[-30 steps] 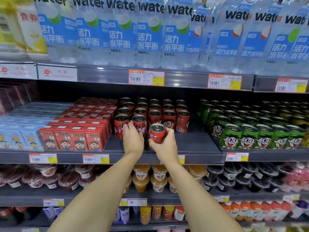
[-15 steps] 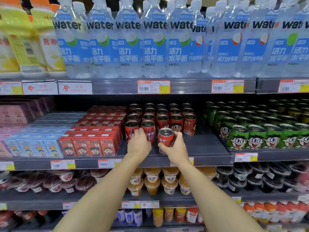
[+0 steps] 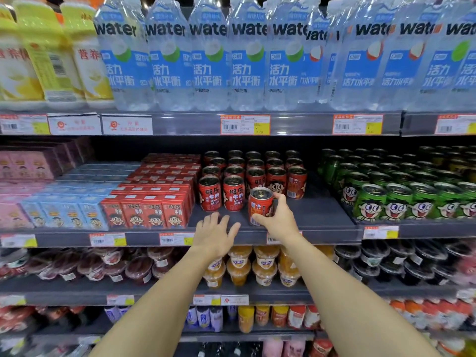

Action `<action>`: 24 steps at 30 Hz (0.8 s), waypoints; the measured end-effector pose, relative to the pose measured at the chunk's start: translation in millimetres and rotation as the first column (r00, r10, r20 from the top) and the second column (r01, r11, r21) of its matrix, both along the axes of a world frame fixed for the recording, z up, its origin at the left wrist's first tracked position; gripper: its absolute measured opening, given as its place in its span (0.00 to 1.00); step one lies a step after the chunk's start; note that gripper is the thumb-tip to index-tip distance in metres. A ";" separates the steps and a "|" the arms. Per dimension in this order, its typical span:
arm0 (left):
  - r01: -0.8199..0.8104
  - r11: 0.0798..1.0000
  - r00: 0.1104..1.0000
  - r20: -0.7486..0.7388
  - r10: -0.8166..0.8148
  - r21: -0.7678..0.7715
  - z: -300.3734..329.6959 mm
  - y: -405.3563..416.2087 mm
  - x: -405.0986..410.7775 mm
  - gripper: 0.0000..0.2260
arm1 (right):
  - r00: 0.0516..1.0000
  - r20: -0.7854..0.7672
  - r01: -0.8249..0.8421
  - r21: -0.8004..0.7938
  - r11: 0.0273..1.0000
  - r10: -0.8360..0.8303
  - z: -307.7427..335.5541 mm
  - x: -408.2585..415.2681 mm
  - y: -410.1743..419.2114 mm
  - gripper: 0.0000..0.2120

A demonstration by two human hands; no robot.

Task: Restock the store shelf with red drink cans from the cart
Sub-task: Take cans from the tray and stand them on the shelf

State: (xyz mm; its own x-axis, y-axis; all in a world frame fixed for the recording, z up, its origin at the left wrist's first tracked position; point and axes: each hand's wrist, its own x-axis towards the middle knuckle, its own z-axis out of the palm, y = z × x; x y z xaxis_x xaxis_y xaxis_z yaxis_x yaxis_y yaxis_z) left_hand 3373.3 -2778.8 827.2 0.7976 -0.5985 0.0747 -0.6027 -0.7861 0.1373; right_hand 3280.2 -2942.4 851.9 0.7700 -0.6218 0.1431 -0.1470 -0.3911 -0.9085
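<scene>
On the grey middle shelf (image 3: 322, 215), a small red metal drink can (image 3: 260, 206) sits gripped by the right hand (image 3: 279, 220), at five o'clock from the red can rows (image 3: 253, 173). Best slide it back squarely, label forward. At nine o'clock the left hand (image 3: 215, 231) rests flat, fingers spread.

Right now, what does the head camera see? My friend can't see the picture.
A person's right hand holds a red drink can at the front of a store shelf, beside rows of red cans. The left hand rests open on the shelf edge.
</scene>
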 end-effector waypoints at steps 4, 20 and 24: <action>0.001 1.000 1.000 0.006 -0.001 -0.005 -0.4 2.0 0.3 0.30 | 0.998 -0.011 0.069 -0.033 0.997 -0.069 -0.2 -6.1 4.4 0.33; -0.023 0.999 0.996 0.086 0.027 -0.043 -3.6 -2.6 -6.8 0.28 | 0.983 0.038 0.184 -0.094 0.978 -0.182 2.0 30.7 1.6 0.30; -0.027 0.997 0.993 0.109 0.034 -0.070 -6.6 -2.8 -5.0 0.28 | 0.981 0.034 0.192 -0.100 0.976 -0.189 0.1 43.3 -2.4 0.29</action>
State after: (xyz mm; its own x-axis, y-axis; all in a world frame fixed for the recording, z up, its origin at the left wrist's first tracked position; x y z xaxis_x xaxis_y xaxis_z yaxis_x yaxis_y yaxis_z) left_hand 3368.3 -2781.6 820.5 0.8002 -0.5645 0.2026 -0.5929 -0.7955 0.1252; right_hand 3323.5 -2944.8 851.9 0.6344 -0.7379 0.2302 -0.2064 -0.4487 -0.8695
